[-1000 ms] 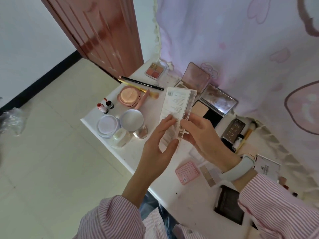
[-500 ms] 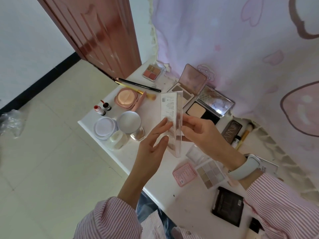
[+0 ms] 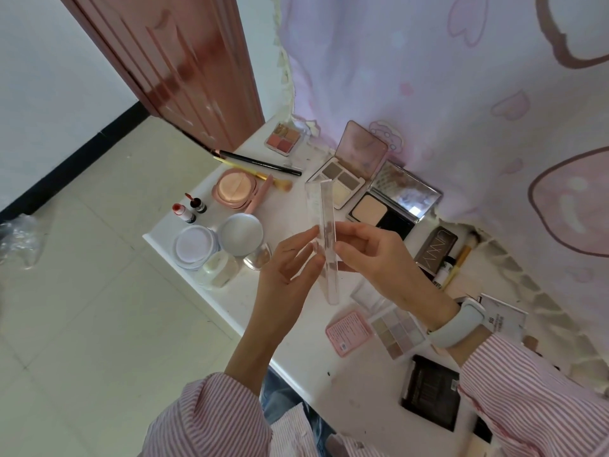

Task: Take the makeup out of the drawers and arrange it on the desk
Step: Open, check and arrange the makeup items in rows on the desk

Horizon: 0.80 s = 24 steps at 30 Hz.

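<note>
From the head view, a person in a pink-striped shirt holds a flat clear plastic makeup case [image 3: 327, 239] edge-on above the white desk [image 3: 296, 351]. The right hand [image 3: 379, 258] pinches the case from its right side between thumb and curled fingers; the left hand [image 3: 290, 265] touches its left face with nearly straight fingers, only the tips against the plastic. A pale blue wristband [image 3: 458, 324] sits on the right wrist.

On the desk beyond the case stand two open mirrored compacts: a rose-lidded eyeshadow palette [image 3: 349, 169] and, just beside it, a black powder compact [image 3: 389, 206]. To the left lie a round peach cushion compact [image 3: 234, 189], a black pencil [image 3: 260, 162], a gold-handled brush [image 3: 253, 174], two small red-tipped tubes [image 3: 189, 207], a round white jar lid [image 3: 194, 245] and a round silver lid [image 3: 240, 230]. A small blush quad [image 3: 283, 140] lies near the far corner. Nearer the person lie a pink square compact [image 3: 349, 333], touching a pastel shadow palette [image 3: 397, 329], and a black rectangular palette [image 3: 430, 390]. A pink patterned curtain [image 3: 461, 94] hangs behind
</note>
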Each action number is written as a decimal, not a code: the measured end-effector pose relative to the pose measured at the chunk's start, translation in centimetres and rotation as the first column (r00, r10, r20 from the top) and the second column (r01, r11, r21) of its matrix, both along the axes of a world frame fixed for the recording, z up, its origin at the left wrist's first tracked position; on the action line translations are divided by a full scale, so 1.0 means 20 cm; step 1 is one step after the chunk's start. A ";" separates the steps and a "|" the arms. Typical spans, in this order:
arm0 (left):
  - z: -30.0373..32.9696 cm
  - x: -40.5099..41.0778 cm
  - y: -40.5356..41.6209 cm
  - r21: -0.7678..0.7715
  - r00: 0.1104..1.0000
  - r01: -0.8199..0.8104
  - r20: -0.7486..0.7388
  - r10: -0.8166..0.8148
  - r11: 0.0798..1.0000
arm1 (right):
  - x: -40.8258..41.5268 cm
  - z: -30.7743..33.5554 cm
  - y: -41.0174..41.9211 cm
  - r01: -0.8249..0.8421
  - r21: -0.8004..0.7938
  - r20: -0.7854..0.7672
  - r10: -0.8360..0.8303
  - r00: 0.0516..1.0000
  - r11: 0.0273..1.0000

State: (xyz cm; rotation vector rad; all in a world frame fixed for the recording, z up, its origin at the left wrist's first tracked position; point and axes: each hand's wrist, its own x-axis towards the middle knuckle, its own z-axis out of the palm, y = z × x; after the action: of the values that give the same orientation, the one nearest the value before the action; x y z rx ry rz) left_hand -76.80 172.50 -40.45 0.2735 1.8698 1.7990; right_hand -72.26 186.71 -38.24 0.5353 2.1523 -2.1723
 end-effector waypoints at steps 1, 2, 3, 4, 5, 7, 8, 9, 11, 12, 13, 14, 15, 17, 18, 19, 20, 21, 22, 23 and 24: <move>0.00 0.00 0.00 -0.022 1.000 0.009 -0.026 -0.010 1.000 | 0.00 0.00 0.00 -0.008 0.017 0.007 0.007 1.000 1.000; -0.01 0.01 0.01 -0.050 0.998 0.021 -0.059 -0.024 0.999 | 0.00 -0.01 0.01 -0.017 0.037 0.016 0.016 1.000 0.999; -0.01 0.01 0.01 -0.082 0.995 0.031 -0.091 -0.038 0.996 | -0.01 -0.01 0.01 -0.025 0.056 0.029 0.023 0.999 0.998; -0.01 0.02 0.01 -0.105 0.992 0.035 -0.116 -0.048 0.994 | -0.01 -0.01 0.01 -0.031 0.083 0.043 0.028 0.999 0.996; -0.01 0.02 0.02 -0.117 0.990 0.033 -0.130 -0.049 0.993 | -0.01 -0.01 0.01 -0.037 0.121 0.055 0.031 0.998 0.992; 0.00 0.02 0.03 -0.110 0.990 0.025 -0.137 -0.040 0.994 | -0.01 -0.02 0.00 -0.041 0.204 0.072 0.026 0.997 0.978; 0.00 0.02 0.03 -0.089 0.993 0.014 -0.112 -0.024 0.996 | -0.01 -0.01 0.00 -0.043 0.231 0.077 0.025 0.997 0.972; 0.01 0.02 0.04 -0.049 0.999 -0.011 -0.050 0.008 0.999 | -0.01 -0.01 0.00 -0.057 0.257 0.082 0.037 0.996 0.965; 0.05 0.00 0.04 0.058 0.984 -0.091 0.162 0.081 0.994 | -0.01 0.02 -0.01 -0.137 0.351 0.107 0.105 0.989 0.926; 0.06 -0.03 0.04 0.107 0.962 -0.129 0.254 0.098 0.986 | -0.01 0.03 -0.01 -0.195 0.426 0.130 0.154 0.980 0.883; 0.07 -0.05 0.04 0.141 0.942 -0.149 0.320 0.098 0.979 | -0.02 0.05 -0.02 -0.255 0.511 0.155 0.204 0.967 0.821; 0.08 -0.07 0.04 0.164 0.929 -0.153 0.360 0.086 0.975 | -0.02 0.07 -0.03 -0.306 0.600 0.181 0.247 0.952 0.739; 0.09 -0.09 0.04 0.174 0.924 -0.148 0.375 0.073 0.974 | -0.02 0.09 -0.03 -0.335 0.681 0.197 0.279 0.940 0.651; 0.10 -0.11 0.04 0.166 0.924 -0.150 0.374 0.078 0.975 | -0.02 0.10 -0.04 -0.341 0.788 0.191 0.324 0.927 0.512; 0.10 -0.11 0.04 0.158 0.923 -0.165 0.372 0.096 0.974 | -0.03 0.11 -0.05 -0.335 0.814 0.184 0.336 0.924 0.475; 0.11 -0.11 0.04 0.149 0.921 -0.185 0.370 0.119 0.971 | -0.03 0.11 -0.05 -0.330 0.828 0.181 0.341 0.923 0.454; 0.11 -0.11 0.04 0.142 0.917 -0.205 0.372 0.140 0.968 | -0.03 0.11 -0.05 -0.324 0.835 0.177 0.341 0.923 0.444; 0.11 -0.10 0.05 0.136 0.914 -0.217 0.376 0.152 0.967 | -0.03 0.11 -0.05 -0.322 0.840 0.178 0.340 0.924 0.436; 0.10 -0.10 0.05 0.133 0.912 -0.223 0.378 0.158 0.966 | -0.04 0.10 -0.06 -0.323 0.846 0.182 0.339 0.923 0.424; 0.10 -0.10 0.05 0.134 0.913 -0.222 0.377 0.158 0.966 | -0.04 0.09 -0.06 -0.320 0.854 0.183 0.338 0.923 0.411; 0.10 -0.10 0.05 0.134 0.913 -0.222 0.377 0.158 0.966 | -0.03 0.08 -0.06 -0.315 0.862 0.183 0.335 0.924 0.397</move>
State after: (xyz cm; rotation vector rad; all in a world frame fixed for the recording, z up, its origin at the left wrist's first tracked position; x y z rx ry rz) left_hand -78.75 173.42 -38.49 -0.1819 1.5222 1.9880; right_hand -72.94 185.51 -36.55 0.0368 2.9499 -0.6874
